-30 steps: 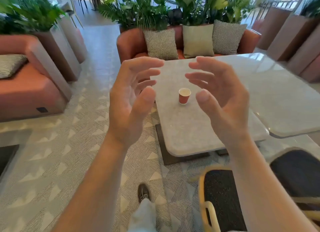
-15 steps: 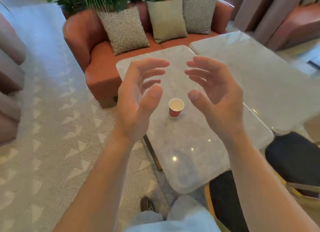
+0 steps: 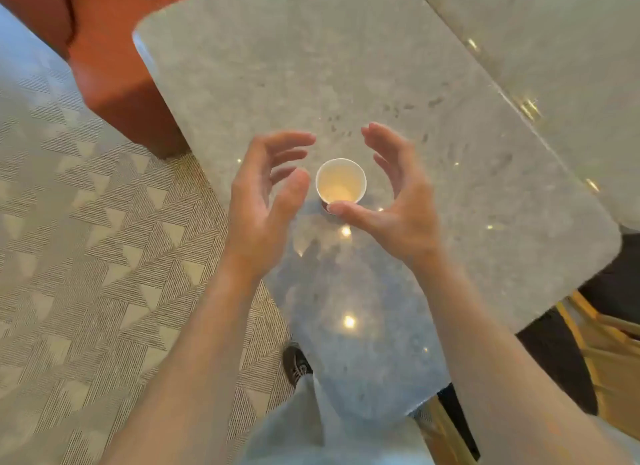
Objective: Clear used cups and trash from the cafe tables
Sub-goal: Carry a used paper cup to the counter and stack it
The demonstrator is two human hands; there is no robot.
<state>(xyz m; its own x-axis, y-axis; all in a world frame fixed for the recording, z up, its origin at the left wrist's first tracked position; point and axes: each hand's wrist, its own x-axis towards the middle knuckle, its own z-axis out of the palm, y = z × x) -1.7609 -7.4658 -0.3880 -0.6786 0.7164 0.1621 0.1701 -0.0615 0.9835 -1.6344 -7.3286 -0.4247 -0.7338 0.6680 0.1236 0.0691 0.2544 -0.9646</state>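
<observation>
Paper cup [image 3: 341, 182] sits upright pretty much mid-table on the pale stone table [image 3: 346, 66], with the person's left hand [image 3: 263, 201] and right hand [image 3: 398, 194] hovering loosely on either side, fingers curved but holding nothing, right thumb tip just at its near rim.

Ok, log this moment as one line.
phase: pre-grasp | left hand: open, beside paper cup | right hand: open, beside paper cup | paper cup: upright on table

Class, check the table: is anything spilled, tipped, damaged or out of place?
Nothing stands out. The paper cup stands upright on the marble table between the left hand and right hand; no spill shows around it.
</observation>
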